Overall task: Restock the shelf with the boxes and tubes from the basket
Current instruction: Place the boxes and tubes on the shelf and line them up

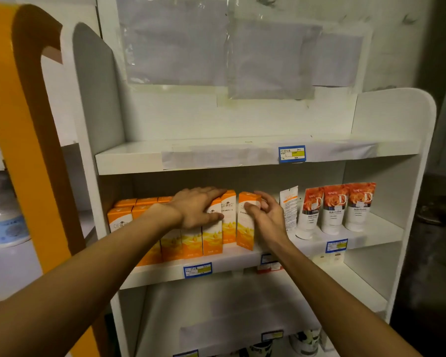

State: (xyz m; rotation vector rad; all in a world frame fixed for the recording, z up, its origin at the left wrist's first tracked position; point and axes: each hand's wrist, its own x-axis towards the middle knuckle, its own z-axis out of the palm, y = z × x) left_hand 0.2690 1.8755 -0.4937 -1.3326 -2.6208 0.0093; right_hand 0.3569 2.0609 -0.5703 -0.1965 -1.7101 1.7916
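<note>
Hands (232,212) at orange boxes (211,235), shelf edge (165,273) bare.

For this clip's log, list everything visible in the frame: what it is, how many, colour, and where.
Shelf unit: one, white, centre; top shelf bare.
Orange boxes: several, exact count hidden by the hands, orange and white, middle shelf left.
Rose tubes: three, red and white, standing on their caps, middle shelf right.
Slim tube: one, white with orange, between boxes and rose tubes.
Price tags: several, blue and yellow, on shelf edges.
Orange panel: one, far left.
Left hand: flat on the box tops.
Right hand: grip on the rightmost orange box.
</note>
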